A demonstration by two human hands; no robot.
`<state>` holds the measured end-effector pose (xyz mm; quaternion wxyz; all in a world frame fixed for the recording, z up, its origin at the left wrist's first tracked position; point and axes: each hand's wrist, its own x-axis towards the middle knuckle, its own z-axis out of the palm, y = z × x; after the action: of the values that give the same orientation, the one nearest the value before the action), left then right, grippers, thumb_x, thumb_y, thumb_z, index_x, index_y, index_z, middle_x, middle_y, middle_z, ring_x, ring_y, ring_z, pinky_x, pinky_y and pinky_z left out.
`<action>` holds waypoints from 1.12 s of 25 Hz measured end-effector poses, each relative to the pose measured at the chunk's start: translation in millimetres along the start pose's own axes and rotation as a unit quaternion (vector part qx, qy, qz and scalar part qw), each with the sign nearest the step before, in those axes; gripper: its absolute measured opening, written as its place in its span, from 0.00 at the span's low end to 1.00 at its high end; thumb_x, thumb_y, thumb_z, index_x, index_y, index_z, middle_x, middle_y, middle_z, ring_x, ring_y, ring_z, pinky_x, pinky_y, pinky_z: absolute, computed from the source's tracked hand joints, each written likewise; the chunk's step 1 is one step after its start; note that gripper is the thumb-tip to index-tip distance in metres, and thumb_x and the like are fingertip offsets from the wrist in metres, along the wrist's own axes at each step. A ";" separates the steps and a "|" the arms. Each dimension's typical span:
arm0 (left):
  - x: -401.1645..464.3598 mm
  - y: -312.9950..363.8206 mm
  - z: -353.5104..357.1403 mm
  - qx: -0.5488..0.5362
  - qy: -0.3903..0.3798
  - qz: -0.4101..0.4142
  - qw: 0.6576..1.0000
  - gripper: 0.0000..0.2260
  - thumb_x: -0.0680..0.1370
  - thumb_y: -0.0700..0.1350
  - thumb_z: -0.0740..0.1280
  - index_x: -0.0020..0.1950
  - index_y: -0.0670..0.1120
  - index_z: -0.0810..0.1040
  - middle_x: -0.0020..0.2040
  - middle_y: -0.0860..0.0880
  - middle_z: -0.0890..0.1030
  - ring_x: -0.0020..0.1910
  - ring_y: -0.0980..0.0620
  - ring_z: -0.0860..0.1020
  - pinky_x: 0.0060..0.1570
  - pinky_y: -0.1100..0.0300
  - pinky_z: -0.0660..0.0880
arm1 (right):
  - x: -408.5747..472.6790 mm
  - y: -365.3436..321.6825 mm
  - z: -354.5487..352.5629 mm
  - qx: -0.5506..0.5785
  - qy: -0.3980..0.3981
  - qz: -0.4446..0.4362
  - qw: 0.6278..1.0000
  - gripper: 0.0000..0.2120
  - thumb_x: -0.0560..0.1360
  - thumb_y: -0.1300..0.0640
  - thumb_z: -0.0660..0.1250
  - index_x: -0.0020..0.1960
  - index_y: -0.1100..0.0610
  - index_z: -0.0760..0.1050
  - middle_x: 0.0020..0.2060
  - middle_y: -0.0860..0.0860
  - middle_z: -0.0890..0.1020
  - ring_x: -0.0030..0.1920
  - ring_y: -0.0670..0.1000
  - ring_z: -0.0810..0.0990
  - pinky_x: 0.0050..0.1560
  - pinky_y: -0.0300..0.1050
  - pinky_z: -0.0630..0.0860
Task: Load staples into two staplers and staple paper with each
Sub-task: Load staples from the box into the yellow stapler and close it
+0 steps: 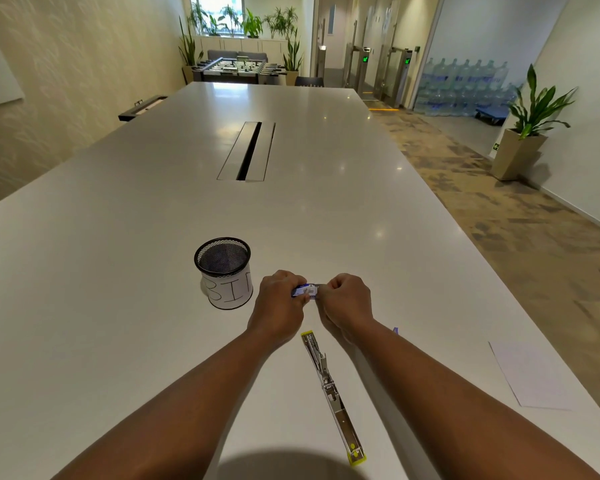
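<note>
Head: both hands (pixel 278 299) apparently pinching staple box (pixel 305 291)

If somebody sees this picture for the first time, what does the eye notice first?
Both hands, left and right, meet mid-table, pinching a small blue box. Nearer the viewer, a stapler lies opened flat. Left of the hands stands a mesh cup labelled BIN.

Bin (pixel 226 273) left of stapler (pixel 331 393), paper (pixel 529 374) right.
</note>
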<state>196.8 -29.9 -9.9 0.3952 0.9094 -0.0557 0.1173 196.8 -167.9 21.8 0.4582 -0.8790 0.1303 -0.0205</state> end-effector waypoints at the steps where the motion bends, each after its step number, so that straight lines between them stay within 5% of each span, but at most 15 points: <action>1: 0.0 0.4 -0.1 0.001 0.000 -0.003 1.000 0.09 0.77 0.41 0.72 0.56 0.47 0.83 0.51 0.53 0.78 0.53 0.51 0.74 0.51 0.55 0.75 | -0.8 0.1 -0.6 0.002 0.000 -0.001 1.000 0.05 0.74 0.58 0.69 0.40 0.58 0.78 0.34 0.51 0.80 0.35 0.49 0.76 0.34 0.42 0.70; 12: -0.5 2.2 -2.1 -0.006 0.001 -0.020 1.000 0.10 0.77 0.41 0.72 0.58 0.47 0.83 0.53 0.52 0.78 0.53 0.52 0.75 0.51 0.61 0.70 | -1.3 4.1 -3.6 0.036 0.024 0.002 0.999 0.09 0.76 0.65 0.63 0.55 0.59 0.76 0.46 0.52 0.79 0.45 0.52 0.77 0.44 0.46 0.75; 20: -3.1 3.8 -1.9 -0.006 0.023 -0.015 1.000 0.10 0.76 0.39 0.73 0.57 0.45 0.84 0.53 0.50 0.80 0.51 0.52 0.74 0.49 0.62 0.67 | -3.9 3.2 -9.2 0.039 0.026 0.007 0.999 0.10 0.75 0.71 0.57 0.52 0.63 0.74 0.41 0.53 0.75 0.33 0.46 0.71 0.20 0.29 0.65; 28: -2.4 2.3 -1.0 -0.006 0.019 -0.008 1.000 0.08 0.76 0.39 0.73 0.54 0.46 0.84 0.51 0.50 0.80 0.50 0.50 0.76 0.47 0.61 0.68 | -6.6 4.3 1.6 0.053 0.032 -0.023 0.998 0.01 0.70 0.58 0.68 0.40 0.55 0.79 0.40 0.55 0.82 0.37 0.51 0.78 0.33 0.40 0.68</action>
<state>193.8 -30.6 -8.3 0.4022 0.9052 -0.0414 0.1306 189.8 -167.4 17.9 0.4992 -0.8551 0.1233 -0.0658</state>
